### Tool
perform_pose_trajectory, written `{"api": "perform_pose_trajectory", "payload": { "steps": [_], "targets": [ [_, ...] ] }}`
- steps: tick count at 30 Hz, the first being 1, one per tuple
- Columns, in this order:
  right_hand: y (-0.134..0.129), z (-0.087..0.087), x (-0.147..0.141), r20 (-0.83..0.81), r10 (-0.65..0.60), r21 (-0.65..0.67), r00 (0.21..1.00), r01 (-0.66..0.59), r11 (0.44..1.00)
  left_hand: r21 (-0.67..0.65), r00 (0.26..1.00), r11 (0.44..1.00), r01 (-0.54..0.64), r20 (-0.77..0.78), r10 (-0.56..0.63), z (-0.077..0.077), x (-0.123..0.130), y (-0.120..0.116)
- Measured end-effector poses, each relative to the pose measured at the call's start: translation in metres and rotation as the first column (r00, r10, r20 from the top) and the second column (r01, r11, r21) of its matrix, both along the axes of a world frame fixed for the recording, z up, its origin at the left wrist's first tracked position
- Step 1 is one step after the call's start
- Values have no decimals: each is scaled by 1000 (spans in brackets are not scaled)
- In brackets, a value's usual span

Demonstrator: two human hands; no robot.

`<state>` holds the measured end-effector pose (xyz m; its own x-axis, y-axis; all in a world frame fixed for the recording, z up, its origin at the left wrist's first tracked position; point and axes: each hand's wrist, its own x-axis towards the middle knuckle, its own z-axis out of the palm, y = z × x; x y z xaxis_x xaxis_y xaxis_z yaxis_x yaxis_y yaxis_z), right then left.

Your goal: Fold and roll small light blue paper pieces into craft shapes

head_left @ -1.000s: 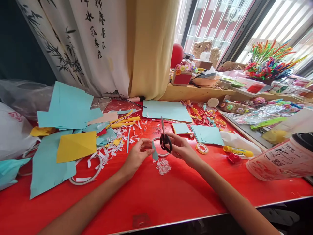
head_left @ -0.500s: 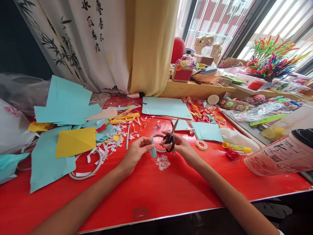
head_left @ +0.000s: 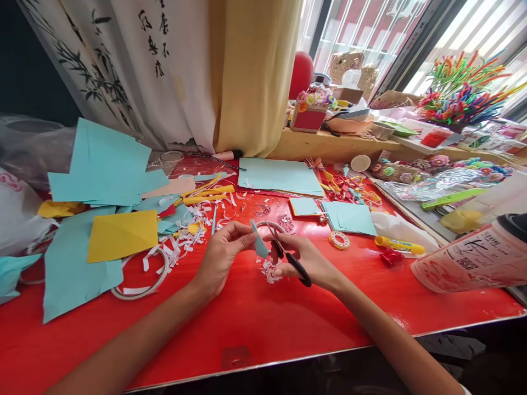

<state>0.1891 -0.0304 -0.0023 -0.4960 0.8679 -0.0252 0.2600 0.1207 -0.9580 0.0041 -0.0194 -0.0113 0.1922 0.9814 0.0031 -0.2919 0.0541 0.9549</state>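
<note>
My left hand [head_left: 226, 249] pinches a small light-blue piece of paper [head_left: 260, 246] between thumb and fingers, above the red table. My right hand [head_left: 307, 260] is closed around black-handled scissors [head_left: 300, 270]. Their blades slant up and left, close beside the blue piece; whether they touch it I cannot tell. Behind both hands lies a white ring [head_left: 284, 220], partly covered by the fingers. A small heap of white paper scraps [head_left: 269, 272] sits on the table just below the blue piece.
Blue paper sheets [head_left: 109, 164], a yellow sheet [head_left: 123, 236] and paper shreds [head_left: 177, 255] lie to the left. Blue cards [head_left: 348, 216], a tape roll [head_left: 338, 240], a yellow glue stick [head_left: 399, 244] and a large cup [head_left: 469, 260] are on the right.
My right hand has turned the scissors so the blades tip leftward toward the blue piece and one handle points down right. The blue piece has tilted in my left hand.
</note>
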Motion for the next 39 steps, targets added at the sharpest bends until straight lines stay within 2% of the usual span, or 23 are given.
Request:
{"api": "perform_pose_trajectory", "payload": {
  "steps": [4,8,17,24,39],
  "targets": [
    [-2,-4,-5,19,-5,-65,1000,6,998,-33,999,999,37,-22,-37,1,2,-5],
    [-5,-6,-7,35,21,-76,999,-19,997,-13,999,1000,22,-44,-23,1,4,-6],
    [-8,-7,-13,60,-8,-74,998,13,997,35,986,999,-1,-164,7,-4,3,-5],
    [-9,-9,-12,76,-17,-103,997,24,994,46,960,998,44,-279,-30,-2,1,-4],
    [-13,-9,-15,61,-81,-102,995,87,991,29,962,999,45,-270,-36,0,-2,-4]
  ]
}}
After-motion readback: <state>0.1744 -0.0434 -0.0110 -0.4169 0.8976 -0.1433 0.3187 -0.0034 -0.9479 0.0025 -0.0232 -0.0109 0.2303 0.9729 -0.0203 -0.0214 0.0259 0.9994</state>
